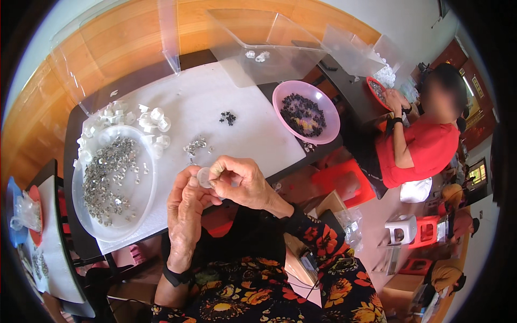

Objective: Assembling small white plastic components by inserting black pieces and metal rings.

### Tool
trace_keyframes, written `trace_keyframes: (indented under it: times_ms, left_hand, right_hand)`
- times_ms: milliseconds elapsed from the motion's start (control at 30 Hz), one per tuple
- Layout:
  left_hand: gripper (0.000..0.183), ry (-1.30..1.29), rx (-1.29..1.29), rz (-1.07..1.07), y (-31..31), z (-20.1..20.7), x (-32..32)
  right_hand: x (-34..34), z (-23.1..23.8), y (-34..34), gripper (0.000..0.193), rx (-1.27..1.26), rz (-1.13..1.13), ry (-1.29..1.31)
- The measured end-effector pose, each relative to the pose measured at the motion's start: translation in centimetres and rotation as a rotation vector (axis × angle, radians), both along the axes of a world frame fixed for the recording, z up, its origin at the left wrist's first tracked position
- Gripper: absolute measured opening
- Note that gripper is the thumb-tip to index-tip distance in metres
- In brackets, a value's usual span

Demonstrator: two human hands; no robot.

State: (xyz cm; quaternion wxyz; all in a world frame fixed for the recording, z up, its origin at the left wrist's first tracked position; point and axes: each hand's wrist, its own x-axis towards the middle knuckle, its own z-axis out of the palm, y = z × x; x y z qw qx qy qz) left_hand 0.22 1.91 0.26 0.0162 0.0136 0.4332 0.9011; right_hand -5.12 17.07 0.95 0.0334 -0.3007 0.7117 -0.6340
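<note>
Both hands meet at the near edge of the white-topped table [253, 116]. My left hand [184, 215] is closed on a small round whitish plastic piece [204, 177], gripping it by its left side. The thumb and fingertips of my right hand [242, 183] pinch the same piece from the right. Just beyond the fingers lies a small pile of shiny metal parts [195, 144]. Farther off is a little heap of black parts [228, 118]. A clear round tray [144, 215] of many small metal parts stands to the left, beside a cluster of white plastic pieces [156, 119].
A pink bowl [279, 102] of black parts sits at the table's right end. Transparent plastic bins [280, 56] stand along the back. At right, a person in a red shirt [420, 151] works over a red tray [371, 86]. Red and white stools [400, 229] stand on the floor.
</note>
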Motion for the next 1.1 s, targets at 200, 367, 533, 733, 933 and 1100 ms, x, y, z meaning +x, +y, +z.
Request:
trace_keyframes:
  times_ms: [200,367,533,733,933,1100]
  left_hand:
    - [0.023,0.008,-0.050,-0.011,-0.5,-1.0,0.0]
    - [0.021,0.047,-0.063,0.010,-0.2,-0.7,0.0]
    - [0.024,0.066,-0.062,-0.016,-0.3,-1.0,0.1]
    - [0.025,0.054,-0.050,0.006,-0.7,-0.8,0.4]
    - [0.017,0.013,-0.072,0.045,-0.2,0.0,0.4]
    - [0.018,0.018,-0.106,0.046,-0.2,-0.6,0.3]
  right_hand:
    - [0.2,-0.1,-0.3,0.010,-0.233,0.028,-0.135]
    - [-0.3,-1.0,-0.1,0.013,-0.197,0.063,-0.073]
    - [-0.3,-1.0,0.2,0.011,-0.174,0.056,-0.043]
    - [0.4,-0.8,-0.2,0.006,-0.139,-0.031,-0.058]
    - [-0.3,-0.6,0.5,0.010,0.017,-0.015,0.081]
    - [0.3,-0.5,-0.3,0.011,-0.168,-0.017,-0.044]
